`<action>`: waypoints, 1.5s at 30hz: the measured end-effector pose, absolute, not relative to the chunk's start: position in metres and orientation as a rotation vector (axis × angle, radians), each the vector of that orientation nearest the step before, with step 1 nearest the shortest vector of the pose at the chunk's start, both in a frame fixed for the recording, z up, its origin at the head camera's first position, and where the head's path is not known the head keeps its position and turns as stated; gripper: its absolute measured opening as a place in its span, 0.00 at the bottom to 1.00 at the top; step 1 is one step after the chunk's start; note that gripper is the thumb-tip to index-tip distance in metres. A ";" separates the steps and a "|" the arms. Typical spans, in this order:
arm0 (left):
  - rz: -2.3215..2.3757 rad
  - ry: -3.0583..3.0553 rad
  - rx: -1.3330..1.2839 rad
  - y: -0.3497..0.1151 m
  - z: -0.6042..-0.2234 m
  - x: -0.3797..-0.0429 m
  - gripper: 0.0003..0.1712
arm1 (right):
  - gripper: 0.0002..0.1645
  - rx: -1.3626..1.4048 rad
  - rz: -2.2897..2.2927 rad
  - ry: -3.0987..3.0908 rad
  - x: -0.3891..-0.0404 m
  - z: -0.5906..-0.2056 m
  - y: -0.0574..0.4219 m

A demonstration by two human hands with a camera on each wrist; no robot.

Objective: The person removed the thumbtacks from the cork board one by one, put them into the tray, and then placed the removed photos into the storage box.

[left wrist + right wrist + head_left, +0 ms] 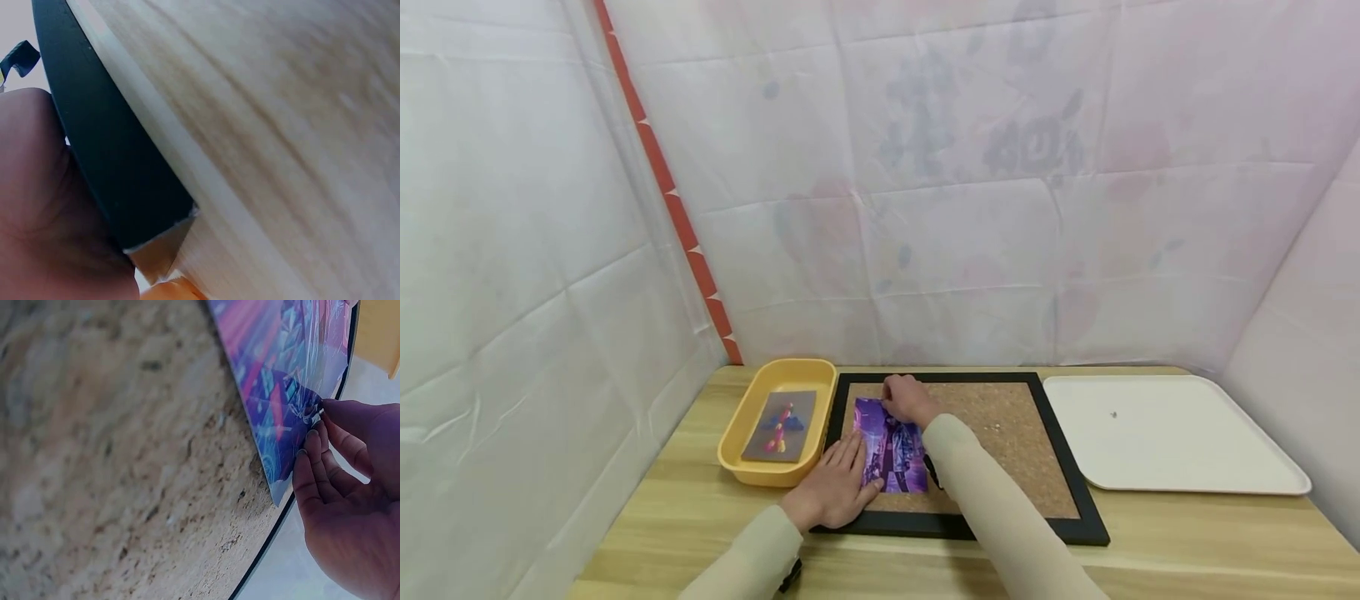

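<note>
A glossy purple picture (895,446) lies on the left part of a black-framed cork board (992,467). My left hand (838,487), fingers outstretched, presses on the picture's left edge and the board's frame. In the left wrist view, the left hand (56,206) lies against the black frame (106,125). At the picture's top edge is my right hand (912,402). In the right wrist view, thumb and fingertips of the right hand (356,469) pinch a small shiny pin (321,411) against the picture (281,394); its exact kind I cannot tell.
Left of the board stands a yellow basin (730,446) holding a grey card (763,446) with a colourful print. At the right, a white tray (1172,442) carries a tiny dark piece (1114,414). Small shiny bits (992,427) lie on the cork. White sheeting (955,250) hangs behind the table.
</note>
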State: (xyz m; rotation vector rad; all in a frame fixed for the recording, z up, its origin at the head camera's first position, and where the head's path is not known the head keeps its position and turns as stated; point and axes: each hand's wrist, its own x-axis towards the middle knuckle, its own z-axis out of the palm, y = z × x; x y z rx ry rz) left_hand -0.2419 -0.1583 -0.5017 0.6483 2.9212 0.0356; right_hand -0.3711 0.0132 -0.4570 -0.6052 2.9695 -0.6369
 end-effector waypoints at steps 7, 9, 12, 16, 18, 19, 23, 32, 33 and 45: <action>0.009 2.921 0.662 -0.160 -0.494 -0.246 0.46 | 0.05 -0.585 -0.670 2.989 -0.376 -0.453 0.013; 0.001 2.924 0.667 -0.160 -0.492 -0.247 0.46 | 0.05 -0.572 -0.686 2.991 -0.379 -0.453 0.013; 0.009 2.928 0.664 -0.161 -0.492 -0.248 0.46 | 0.06 -0.561 -0.708 2.982 -0.381 -0.453 0.012; 0.017 2.930 0.648 -0.161 -0.494 -0.247 0.46 | 0.06 -0.575 -0.731 2.972 -0.380 -0.454 0.013; 0.028 2.933 0.647 -0.160 -0.496 -0.247 0.46 | 0.06 -0.583 -0.761 2.964 -0.378 -0.455 0.014; 0.033 2.930 0.644 -0.160 -0.497 -0.246 0.46 | 0.07 -0.582 -0.778 2.955 -0.377 -0.455 0.015; 0.044 2.913 0.639 -0.158 -0.499 -0.243 0.46 | 0.08 -0.577 -0.828 2.923 -0.372 -0.457 0.019; 0.057 2.912 0.660 -0.156 -0.496 -0.239 0.46 | 0.08 -0.622 -0.854 2.938 -0.373 -0.460 0.021; 0.058 2.908 0.657 -0.156 -0.496 -0.240 0.46 | 0.08 -0.628 -0.850 2.942 -0.374 -0.460 0.021; 0.046 2.918 0.658 -0.156 -0.498 -0.241 0.45 | 0.09 -0.609 -0.833 2.939 -0.379 -0.462 0.021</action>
